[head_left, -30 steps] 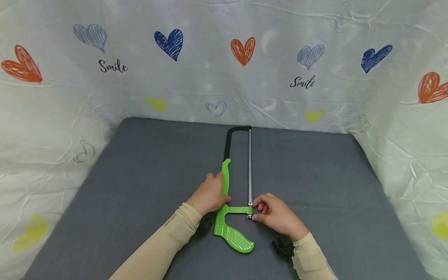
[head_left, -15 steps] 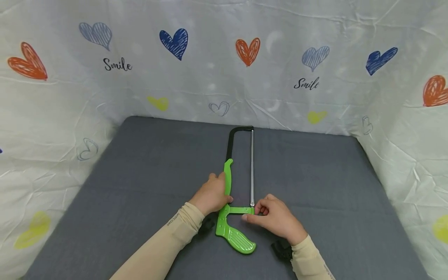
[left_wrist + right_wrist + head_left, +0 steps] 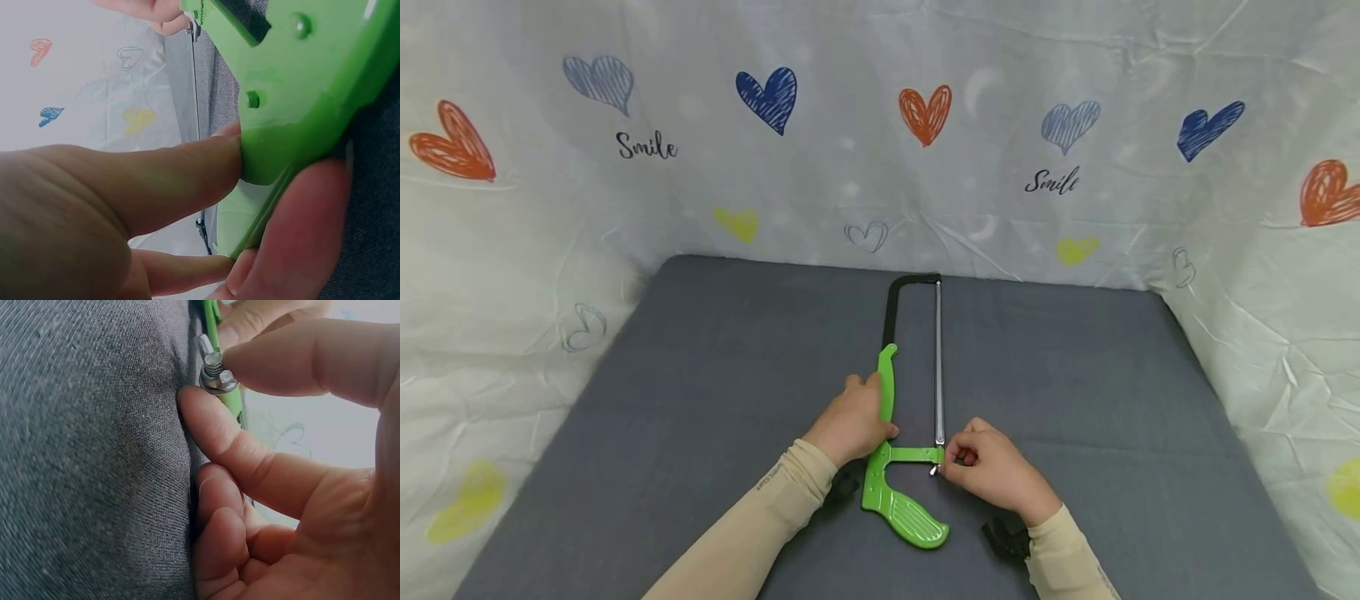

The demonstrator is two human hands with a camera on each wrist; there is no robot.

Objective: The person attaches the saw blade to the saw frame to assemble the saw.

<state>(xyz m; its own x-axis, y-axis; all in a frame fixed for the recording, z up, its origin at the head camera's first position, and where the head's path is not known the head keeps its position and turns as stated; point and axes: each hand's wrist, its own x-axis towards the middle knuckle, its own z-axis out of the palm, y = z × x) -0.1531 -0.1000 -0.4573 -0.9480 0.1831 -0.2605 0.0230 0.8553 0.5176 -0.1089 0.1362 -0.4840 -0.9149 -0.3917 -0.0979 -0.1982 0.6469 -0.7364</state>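
Note:
A hacksaw (image 3: 886, 479) with a green handle and a black front bow lies flat on the grey cloth, its tip pointing away from me. Along its right side runs the silver blade (image 3: 938, 367). My left hand (image 3: 850, 421) grips the green spine, thumb on one face and fingers on the other, as the left wrist view shows. At the blade's near end, my right hand (image 3: 996, 467) has its thumb and index finger at a silver wing nut (image 3: 215, 372) on a threaded bolt. The other right fingers are curled in beside the cloth.
A grey cloth-covered table (image 3: 760, 333) extends around the saw. Behind it and at both sides hangs a white curtain (image 3: 850, 167) printed with hearts and "Smile". A black wrist device (image 3: 1006, 537) sits by the right sleeve.
My right thumb moved left across the wing nut, then back right, and the nut now sits at a different angle. My left hand keeps its grip; the saw stays in place.

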